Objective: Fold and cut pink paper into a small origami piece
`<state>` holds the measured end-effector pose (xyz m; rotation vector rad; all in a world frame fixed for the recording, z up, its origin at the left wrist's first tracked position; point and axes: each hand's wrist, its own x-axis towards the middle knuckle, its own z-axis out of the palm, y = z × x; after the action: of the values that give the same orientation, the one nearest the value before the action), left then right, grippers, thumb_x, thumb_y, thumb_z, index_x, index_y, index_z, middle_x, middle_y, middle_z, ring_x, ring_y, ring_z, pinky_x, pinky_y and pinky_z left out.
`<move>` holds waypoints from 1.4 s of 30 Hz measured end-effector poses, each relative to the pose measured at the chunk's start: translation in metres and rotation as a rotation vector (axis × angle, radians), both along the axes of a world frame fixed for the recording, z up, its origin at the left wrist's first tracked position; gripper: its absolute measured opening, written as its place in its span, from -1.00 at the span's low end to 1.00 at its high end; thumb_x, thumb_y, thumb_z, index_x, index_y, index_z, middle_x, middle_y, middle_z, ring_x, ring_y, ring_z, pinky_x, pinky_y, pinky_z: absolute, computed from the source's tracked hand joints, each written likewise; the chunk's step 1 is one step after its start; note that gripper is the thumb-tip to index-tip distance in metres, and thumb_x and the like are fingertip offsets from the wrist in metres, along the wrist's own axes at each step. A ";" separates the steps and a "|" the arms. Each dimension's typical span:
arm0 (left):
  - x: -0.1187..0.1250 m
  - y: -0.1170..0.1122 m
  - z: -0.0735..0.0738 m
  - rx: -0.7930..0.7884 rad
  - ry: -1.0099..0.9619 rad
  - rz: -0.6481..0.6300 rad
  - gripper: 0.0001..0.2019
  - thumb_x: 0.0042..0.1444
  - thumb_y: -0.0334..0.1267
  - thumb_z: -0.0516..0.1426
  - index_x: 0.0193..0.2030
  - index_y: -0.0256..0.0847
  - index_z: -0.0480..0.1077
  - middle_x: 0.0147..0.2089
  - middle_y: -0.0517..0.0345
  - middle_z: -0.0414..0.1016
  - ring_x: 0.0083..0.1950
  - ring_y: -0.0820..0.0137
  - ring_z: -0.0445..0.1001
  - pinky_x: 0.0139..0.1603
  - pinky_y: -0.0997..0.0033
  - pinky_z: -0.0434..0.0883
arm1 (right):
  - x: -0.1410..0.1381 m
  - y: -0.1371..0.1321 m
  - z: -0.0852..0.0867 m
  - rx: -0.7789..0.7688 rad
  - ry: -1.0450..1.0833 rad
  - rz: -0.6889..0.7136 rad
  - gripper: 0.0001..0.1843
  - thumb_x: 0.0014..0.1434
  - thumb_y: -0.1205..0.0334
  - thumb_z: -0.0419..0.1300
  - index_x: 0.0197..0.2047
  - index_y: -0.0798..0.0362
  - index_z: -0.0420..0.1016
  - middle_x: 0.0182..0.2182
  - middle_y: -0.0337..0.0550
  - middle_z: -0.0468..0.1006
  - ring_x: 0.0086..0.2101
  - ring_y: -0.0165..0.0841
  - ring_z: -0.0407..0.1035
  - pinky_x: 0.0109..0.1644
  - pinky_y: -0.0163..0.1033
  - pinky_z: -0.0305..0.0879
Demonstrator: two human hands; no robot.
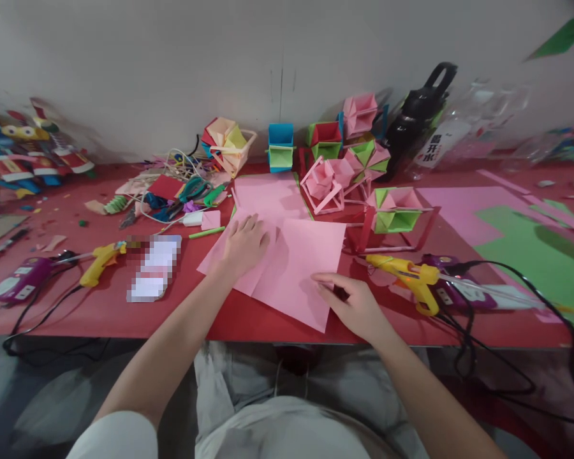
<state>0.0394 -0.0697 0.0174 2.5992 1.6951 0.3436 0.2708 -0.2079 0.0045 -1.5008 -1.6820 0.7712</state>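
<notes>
Pink sheet (299, 271): on the worktop (100, 319), left of the right-hand glue gun (423, 277); a line – crease or edge, I can't tell – runs down it.
Left hand (245, 245): palm down on the paper, farther left of that glue gun, my fingers slightly apart and gripping nothing.
Right hand (356, 305): at the sheet's right edge, just left of the glue gun; my fingers reach over the paper, but I can't tell whether they pinch it.
Handling: light, I judge, thin and bendy, easy to crease or tear, apt to slide unless pressed.
Best hold: the edge facing the glue gun – pinched softly, left palm as the weight.
</notes>
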 end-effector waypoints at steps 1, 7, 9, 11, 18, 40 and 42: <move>-0.001 -0.002 -0.001 -0.027 0.018 -0.009 -0.53 0.38 -0.20 -0.12 0.35 -0.28 0.27 0.50 -0.12 0.16 0.51 0.14 0.14 0.51 -0.05 0.03 | 0.000 0.001 -0.001 0.009 -0.002 -0.026 -0.73 0.29 0.09 0.20 -0.05 -0.01 0.65 -0.06 -0.09 0.71 -0.05 -0.16 0.60 0.05 -0.10 0.54; -0.006 -0.003 -0.017 -0.115 0.033 -0.044 -0.42 0.40 -0.14 -0.18 0.50 -0.29 0.01 0.57 -0.11 -0.04 0.57 0.10 -0.05 0.52 -0.12 -0.04 | -0.002 0.003 0.000 0.017 -0.028 -0.040 -0.64 0.26 0.03 0.25 0.05 -0.02 0.63 0.04 -0.07 0.66 0.03 -0.12 0.57 0.11 -0.07 0.52; -0.007 -0.002 -0.020 -0.114 0.030 -0.040 -0.42 0.41 -0.12 -0.19 0.51 -0.27 0.01 0.57 -0.09 -0.05 0.58 0.11 -0.06 0.53 -0.12 -0.07 | -0.003 0.002 0.001 0.009 -0.028 -0.009 -0.68 0.27 0.07 0.23 0.03 -0.03 0.65 0.02 -0.08 0.67 0.01 -0.14 0.58 0.09 -0.08 0.53; -0.007 -0.001 -0.020 -0.111 0.031 -0.037 -0.41 0.41 -0.11 -0.20 0.51 -0.28 0.00 0.58 -0.09 -0.06 0.58 0.12 -0.07 0.53 -0.10 -0.08 | -0.002 0.000 0.001 -0.001 -0.029 0.015 -0.70 0.30 0.12 0.19 0.00 -0.03 0.66 0.00 -0.09 0.68 -0.01 -0.15 0.60 0.05 -0.10 0.55; -0.009 0.000 -0.024 -0.088 0.018 -0.034 -0.41 0.40 -0.12 -0.19 0.51 -0.25 0.01 0.57 -0.05 -0.04 0.58 0.18 -0.06 0.54 -0.02 -0.09 | -0.003 -0.002 0.001 0.016 -0.055 0.048 -0.69 0.31 0.20 0.14 0.00 -0.03 0.67 0.00 -0.12 0.67 0.02 -0.13 0.58 0.11 -0.06 0.54; -0.018 -0.026 -0.007 -0.061 0.004 0.000 -0.52 0.36 -0.27 -0.13 0.37 -0.26 0.25 0.50 -0.08 0.17 0.51 0.19 0.14 0.51 0.03 0.08 | -0.003 -0.007 0.005 -0.031 0.021 0.072 -0.67 0.30 0.10 0.22 0.06 -0.03 0.65 0.05 -0.12 0.65 0.06 -0.17 0.55 0.21 -0.06 0.48; -0.022 -0.030 -0.014 -0.063 0.011 -0.007 -0.48 0.37 -0.26 -0.15 0.42 -0.31 0.17 0.51 -0.12 0.13 0.53 0.17 0.10 0.51 0.02 0.07 | -0.004 -0.008 0.006 -0.042 0.033 0.063 -0.67 0.28 0.08 0.24 0.05 -0.03 0.65 0.05 -0.13 0.66 0.06 -0.17 0.55 0.20 -0.07 0.48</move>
<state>0.0177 -0.0995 0.0037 2.5670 1.6707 0.2718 0.2668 -0.2156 0.0109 -1.4614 -1.7056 0.8653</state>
